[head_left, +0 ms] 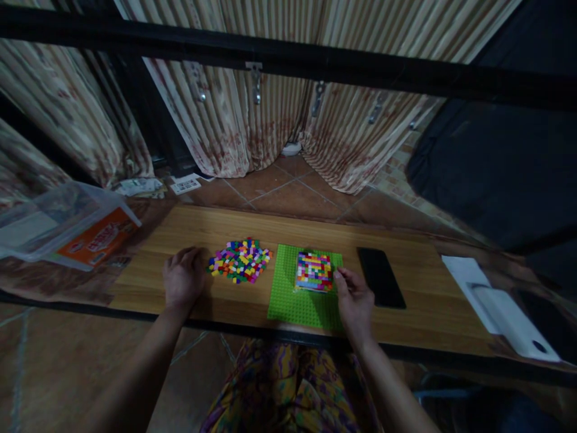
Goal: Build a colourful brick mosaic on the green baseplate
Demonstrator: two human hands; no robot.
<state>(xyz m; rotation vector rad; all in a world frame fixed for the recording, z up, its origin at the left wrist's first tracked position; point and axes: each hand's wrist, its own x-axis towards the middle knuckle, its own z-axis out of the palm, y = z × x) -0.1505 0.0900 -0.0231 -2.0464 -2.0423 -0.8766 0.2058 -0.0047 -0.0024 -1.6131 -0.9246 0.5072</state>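
A loose heap of small multicoloured toy bricks lies on the wooden table. Just left of it my left hand rests on the tabletop, its fingers curled in and nothing visible in them. On the green studded baseplate stands a low square block built of rows of coloured bricks. My right hand is at the right side of this block, thumb and fingertips pinched together close to its edge. Whatever the pinch holds is too small to make out.
A black phone-like slab lies right of the baseplate. Farther right are a white sheet and a white device. A clear plastic tub with an orange label stands at the left. Striped curtains hang behind the table.
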